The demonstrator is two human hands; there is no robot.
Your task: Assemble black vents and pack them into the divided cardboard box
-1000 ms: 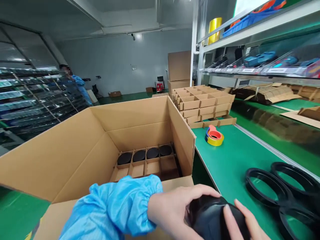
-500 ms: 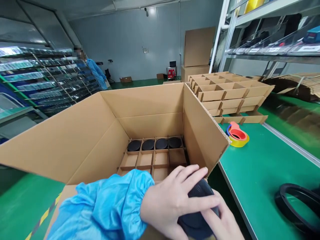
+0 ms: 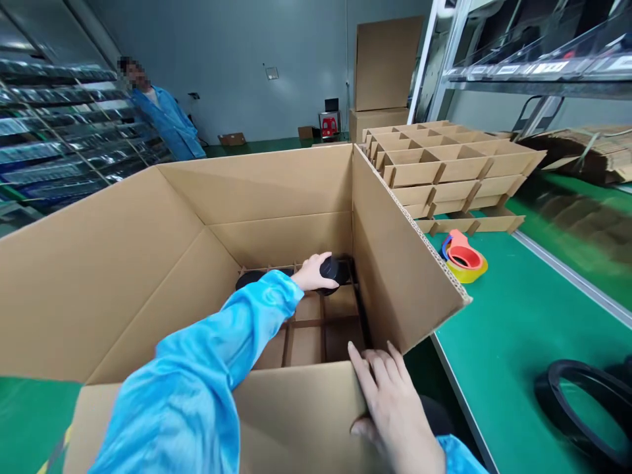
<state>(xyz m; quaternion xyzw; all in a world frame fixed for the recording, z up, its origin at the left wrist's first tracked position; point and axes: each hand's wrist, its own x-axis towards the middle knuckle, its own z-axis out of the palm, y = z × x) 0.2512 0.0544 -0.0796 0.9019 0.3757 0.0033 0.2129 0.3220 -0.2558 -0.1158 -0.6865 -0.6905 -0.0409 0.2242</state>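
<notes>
Head view: one open cardboard box (image 3: 276,184), taken as landmark, flaps spread. Left hand (image 3: 312,271) is inside it, toward the far right corner, closed around one black cup (image 3: 328,273). The cup is within the box, over the far row of the divider (image 3: 306,326). At least one more black round top (image 3: 249,279) sits left of the hand in that row; full count not possible, sleeve in the way.

Right hand (image 3: 392,401): on the box's near flap (image 3: 296,421), by its right end, fingertips at the fold, thumb apart from them. Cannot tell whether it grips the cardboard or only rests.

Right of the box, one green table (image 3: 523,316). On it: one tape roll (image 3: 467,275) in a red holder, just beside the box wall; one stack of cardboard dividers (image 3: 444,174), beyond the tape; at least one black ring (image 3: 547,394), nearer the camera, partly cut off.

Beyond the box: two large cartons, one atop the other; one red stool (image 3: 329,127); one co-worker (image 3: 172,128) in blue, far left.
</notes>
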